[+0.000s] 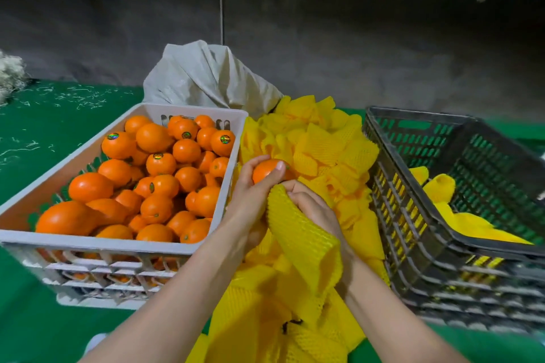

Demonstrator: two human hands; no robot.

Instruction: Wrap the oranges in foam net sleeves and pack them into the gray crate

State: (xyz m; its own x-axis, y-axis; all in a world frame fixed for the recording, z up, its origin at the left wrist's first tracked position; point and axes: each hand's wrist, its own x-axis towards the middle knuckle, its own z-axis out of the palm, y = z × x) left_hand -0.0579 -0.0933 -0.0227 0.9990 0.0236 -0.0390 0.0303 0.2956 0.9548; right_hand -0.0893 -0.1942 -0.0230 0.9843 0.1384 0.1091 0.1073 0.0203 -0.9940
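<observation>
Now the left hand (250, 194) has its fingers (256, 161) curled round an orange (265, 172) above the yellow sleeve pile (321, 144), between the white crate (88, 244) of oranges (160, 163) and the gray crate (413, 215); the right hand (312, 206) has fingers clamped on a foam net sleeve (303, 239) just below that orange.

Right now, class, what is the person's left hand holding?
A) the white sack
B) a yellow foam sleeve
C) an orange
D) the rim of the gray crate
C: the left hand curls round an orange, while the right hand grips the foam sleeve.
</observation>
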